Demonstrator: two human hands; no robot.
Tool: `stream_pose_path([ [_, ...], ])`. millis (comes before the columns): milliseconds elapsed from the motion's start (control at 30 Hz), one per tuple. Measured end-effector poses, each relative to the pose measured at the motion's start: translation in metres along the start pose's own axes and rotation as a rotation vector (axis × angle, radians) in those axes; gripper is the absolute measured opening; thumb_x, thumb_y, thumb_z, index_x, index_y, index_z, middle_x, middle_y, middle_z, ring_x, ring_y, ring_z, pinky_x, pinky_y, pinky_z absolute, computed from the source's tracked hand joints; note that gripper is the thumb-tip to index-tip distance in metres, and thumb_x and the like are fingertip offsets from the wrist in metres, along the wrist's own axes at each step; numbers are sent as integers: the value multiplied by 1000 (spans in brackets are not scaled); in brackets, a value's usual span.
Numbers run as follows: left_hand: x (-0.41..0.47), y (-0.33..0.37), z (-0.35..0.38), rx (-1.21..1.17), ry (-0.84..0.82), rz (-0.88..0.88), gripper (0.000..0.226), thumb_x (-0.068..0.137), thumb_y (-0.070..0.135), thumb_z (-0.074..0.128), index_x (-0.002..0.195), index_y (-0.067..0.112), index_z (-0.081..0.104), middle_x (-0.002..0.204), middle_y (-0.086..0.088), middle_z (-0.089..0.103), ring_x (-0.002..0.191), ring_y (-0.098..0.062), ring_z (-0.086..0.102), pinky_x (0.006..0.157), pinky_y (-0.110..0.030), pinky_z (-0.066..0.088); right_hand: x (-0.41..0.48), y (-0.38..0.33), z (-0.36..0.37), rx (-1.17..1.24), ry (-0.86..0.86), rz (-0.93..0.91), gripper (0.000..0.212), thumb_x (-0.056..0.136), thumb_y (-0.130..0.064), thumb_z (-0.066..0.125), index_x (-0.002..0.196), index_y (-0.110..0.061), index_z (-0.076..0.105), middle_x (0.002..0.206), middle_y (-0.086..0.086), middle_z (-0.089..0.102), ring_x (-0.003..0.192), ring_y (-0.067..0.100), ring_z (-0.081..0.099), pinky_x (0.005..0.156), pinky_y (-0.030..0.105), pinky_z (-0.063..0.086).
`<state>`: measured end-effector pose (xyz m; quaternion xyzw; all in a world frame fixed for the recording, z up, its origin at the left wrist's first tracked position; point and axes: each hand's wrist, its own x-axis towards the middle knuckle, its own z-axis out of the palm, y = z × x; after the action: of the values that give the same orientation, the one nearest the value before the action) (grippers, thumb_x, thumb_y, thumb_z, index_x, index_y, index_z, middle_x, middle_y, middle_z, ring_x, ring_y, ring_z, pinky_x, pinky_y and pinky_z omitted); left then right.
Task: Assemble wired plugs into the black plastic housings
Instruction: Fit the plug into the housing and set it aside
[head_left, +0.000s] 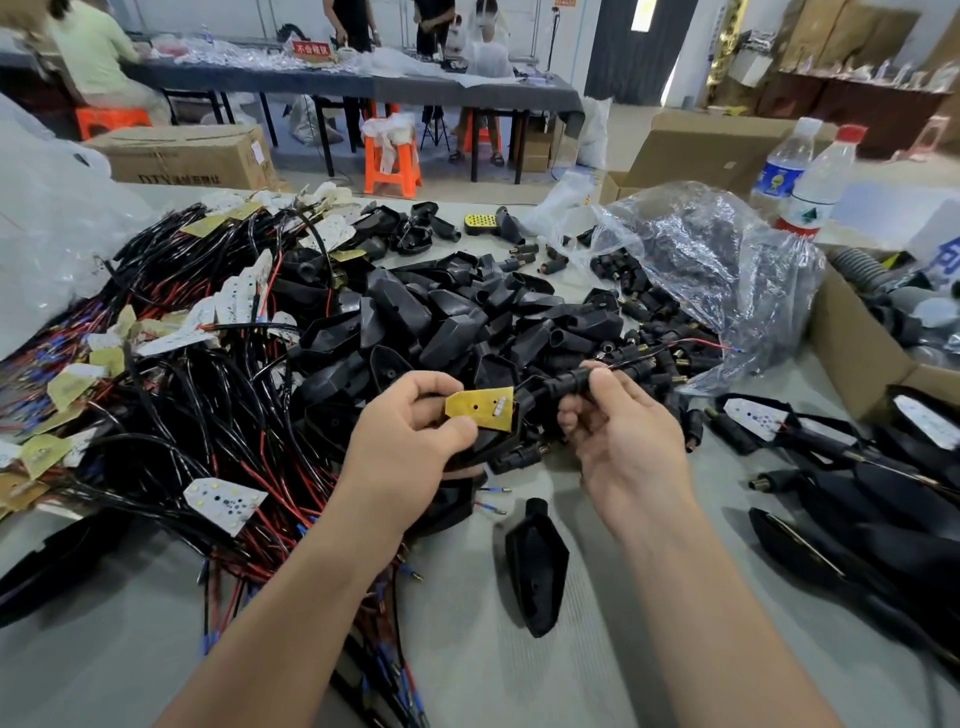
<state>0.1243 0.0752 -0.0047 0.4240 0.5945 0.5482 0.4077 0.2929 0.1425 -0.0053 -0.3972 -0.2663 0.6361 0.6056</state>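
My left hand (415, 431) pinches a small yellow circuit board (480, 409) that sits at the mouth of a black plastic housing (511, 431) held above the table. My right hand (618, 426) grips a black wired plug (569, 383) at the housing's narrow neck; thin red and black wires (691, 344) run from it to the right. A heap of black housings (447, 317) lies behind my hands. A tangle of black and red wires with boards (208, 374) covers the left side. Loose plugs (649, 312) spill from a clear plastic bag (717, 270).
One single housing (537, 561) lies on the grey table in front of my hands. Assembled units (857, 467) lie at the right beside a cardboard box (857, 353). Two water bottles (805, 176) stand behind the bag. People work at a far table (363, 83).
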Motion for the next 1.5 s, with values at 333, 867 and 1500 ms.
stream_pose_path([
  [333, 4, -2, -2, -5, 152, 100, 33, 96, 4, 66, 83, 32, 77, 81, -6, 77, 74, -19, 66, 70, -36, 56, -8, 2, -8, -73, -357, 114, 24, 99, -1, 53, 97, -11, 74, 94, 14, 73, 76, 21, 69, 68, 29, 58],
  [867, 1, 0, -5, 75, 124, 292, 25, 76, 10, 58, 79, 29, 73, 88, 3, 78, 83, -43, 63, 68, -54, 54, -17, 1, -4, 12, -497, 139, 31, 99, 8, 44, 100, -9, 70, 112, 20, 72, 96, 27, 66, 86, 45, 60],
  [1500, -8, -7, 6, 78, 251, 472, 33, 85, 5, 52, 69, 32, 60, 98, 13, 76, 55, -18, 46, 52, -16, 36, -28, 16, 4, -27, -547, 188, 33, 103, 5, 43, 100, -12, 71, 123, 16, 72, 103, 24, 74, 80, 48, 61],
])
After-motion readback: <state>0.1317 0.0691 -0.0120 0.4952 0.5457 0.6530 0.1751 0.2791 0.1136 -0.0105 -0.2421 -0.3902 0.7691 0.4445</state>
